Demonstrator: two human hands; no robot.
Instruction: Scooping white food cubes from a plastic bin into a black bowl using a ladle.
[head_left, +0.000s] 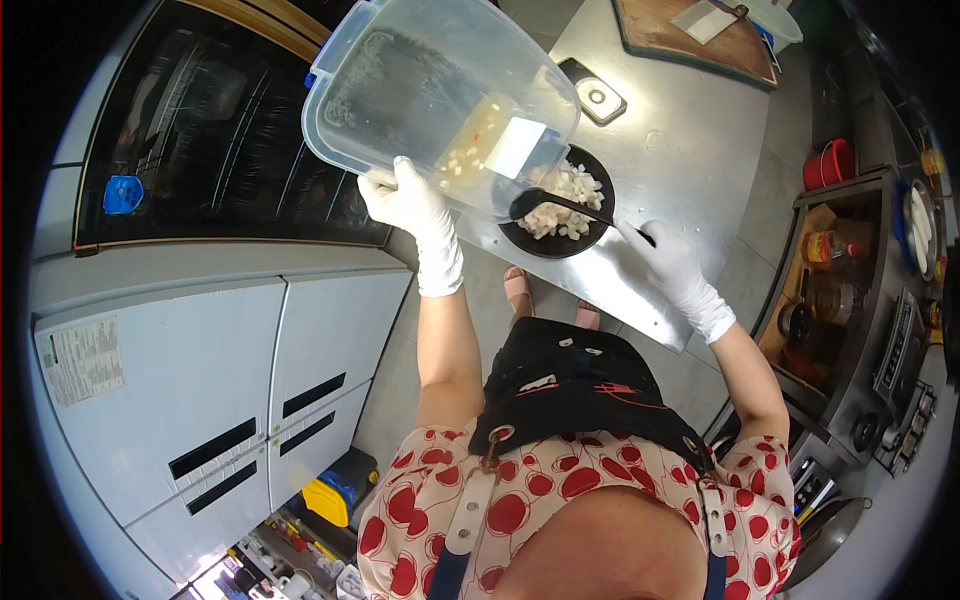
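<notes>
My left hand (409, 202), in a white glove, grips the rim of a large clear plastic container (420, 82), which is tilted on its side. Cloudy yellowish liquid with small pale cubes (472, 146) lies in its lower part, beside a white label (516, 146). Below its wall stands a black bowl (555, 246) holding a heap of white diced pieces (574, 199). My right hand (660, 259), also gloved, holds a black spoon (574, 205) by the handle. Its head is over the left side of the bowl, close to the container.
Under the bowl is a stainless steel table (690, 150). A kitchen scale (596, 94) sits behind the bowl. Farther back, a cleaver (705, 22) lies on a wooden cutting board (697, 56). A white refrigerator (187, 337) is on the left, and a steel cabinet with bottles (825, 292) on the right.
</notes>
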